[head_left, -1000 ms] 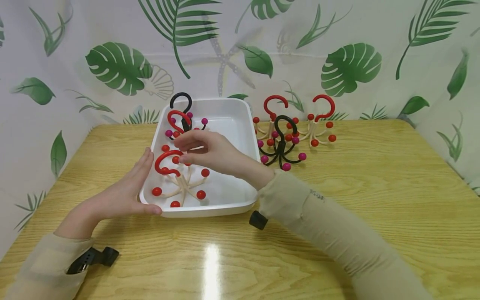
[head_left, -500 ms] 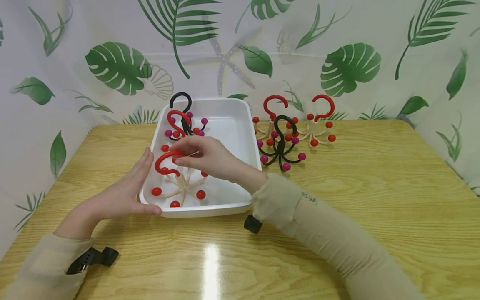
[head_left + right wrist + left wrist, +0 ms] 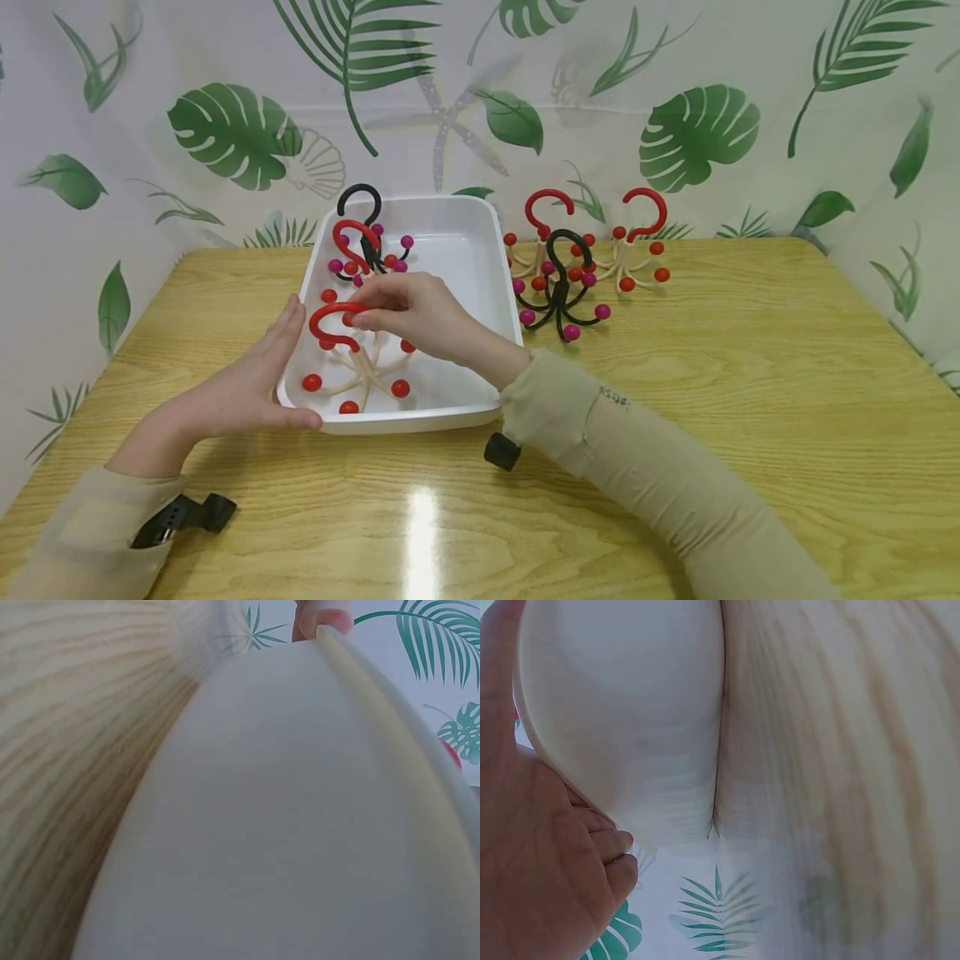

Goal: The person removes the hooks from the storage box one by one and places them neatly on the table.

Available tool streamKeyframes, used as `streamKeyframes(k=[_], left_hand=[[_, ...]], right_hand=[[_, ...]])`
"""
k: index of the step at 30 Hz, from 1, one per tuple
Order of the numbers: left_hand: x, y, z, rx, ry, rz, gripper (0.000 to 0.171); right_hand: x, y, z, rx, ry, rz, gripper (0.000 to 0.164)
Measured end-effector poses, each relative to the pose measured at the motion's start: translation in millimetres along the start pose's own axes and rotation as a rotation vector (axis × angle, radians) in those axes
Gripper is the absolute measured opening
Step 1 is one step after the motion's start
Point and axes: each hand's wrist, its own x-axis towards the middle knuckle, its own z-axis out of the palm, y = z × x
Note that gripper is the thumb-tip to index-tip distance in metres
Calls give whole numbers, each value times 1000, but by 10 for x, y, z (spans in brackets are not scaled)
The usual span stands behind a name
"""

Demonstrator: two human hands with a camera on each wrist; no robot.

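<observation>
In the head view my right hand [image 3: 420, 317] pinches the curved end of a red hook [image 3: 333, 329] between thumb and fingers. The hook tops a multi-arm hanger [image 3: 365, 367] with cream arms and red ball tips, standing in the near left of a white tray [image 3: 450, 415]. My left hand [image 3: 232, 387] rests on the tray's near left corner, thumb on the front rim and fingers straight along the left side. Behind my right hand stand another red-hooked hanger [image 3: 356, 236], partly hidden, and a black one with magenta balls [image 3: 362, 200].
Right of the tray stand a black hanger [image 3: 558, 293] and two red-hooked ones, one at the back left [image 3: 542, 210] and one at the right [image 3: 648, 212]. A wooden table [image 3: 675, 400] bears everything. A leaf-patterned cloth [image 3: 592, 50] hangs behind.
My right hand has come down a little and closed on the end of the near red hook. The hanger, the tray and my left hand have stayed in place.
</observation>
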Motion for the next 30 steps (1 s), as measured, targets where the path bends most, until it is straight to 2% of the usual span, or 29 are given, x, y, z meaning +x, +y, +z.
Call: streamKeyframes(k=[11,15,23,30], left_hand=[[-6,4,4,-2,5,-2,130],[-5,6,3,-3,3,-10,130],[-11,7,-2,5,8,15,130],[-15,14,-5,12,9,3,131]], right_hand=[[-28,-68,-15,7,40,-28,23],[-54,-112,-53,26,54,-64,21],[-157,-211,-213,47,116,-124,19],[-286,-317,-408,88,173,-91,20]])
